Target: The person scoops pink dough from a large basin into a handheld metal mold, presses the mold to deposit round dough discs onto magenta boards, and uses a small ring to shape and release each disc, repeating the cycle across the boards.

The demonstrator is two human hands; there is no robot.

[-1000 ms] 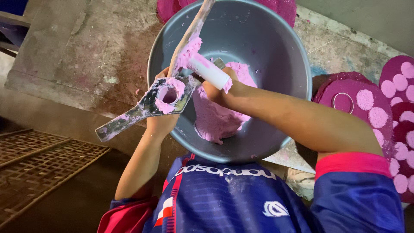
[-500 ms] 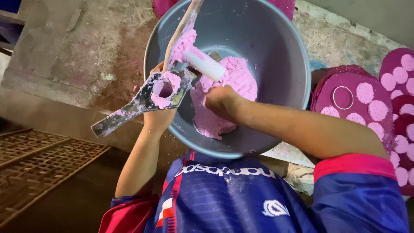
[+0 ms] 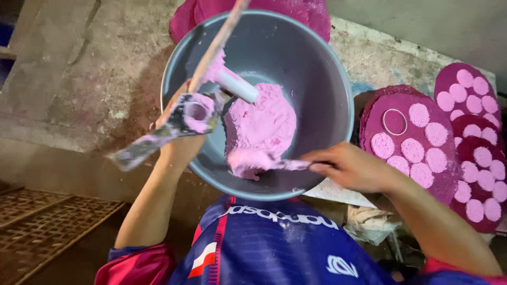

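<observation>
A large grey bowl (image 3: 338,79) holds a mound of pink dough (image 3: 261,124). My left hand (image 3: 179,153) is at the bowl's left rim. It grips a flat metal mould (image 3: 174,124) with a ring hole, smeared with pink dough. A thin wooden stick (image 3: 216,45) and a white cylinder (image 3: 237,87) rise from the same spot. My right hand (image 3: 351,166) is at the bowl's near right rim. It holds a small spoon (image 3: 293,164) whose tip is buried in a lump of dough.
Dark pink round trays (image 3: 388,153) with several pale pink discs lie to the right, one bearing a metal ring (image 3: 394,121). A woven mat (image 3: 42,221) lies at lower left. Rough concrete (image 3: 79,79) spreads to the left of the bowl.
My right hand left the white cylinder at the mould and moved down to the bowl's near rim, where it now digs the spoon into the dough. The left hand has held still.
</observation>
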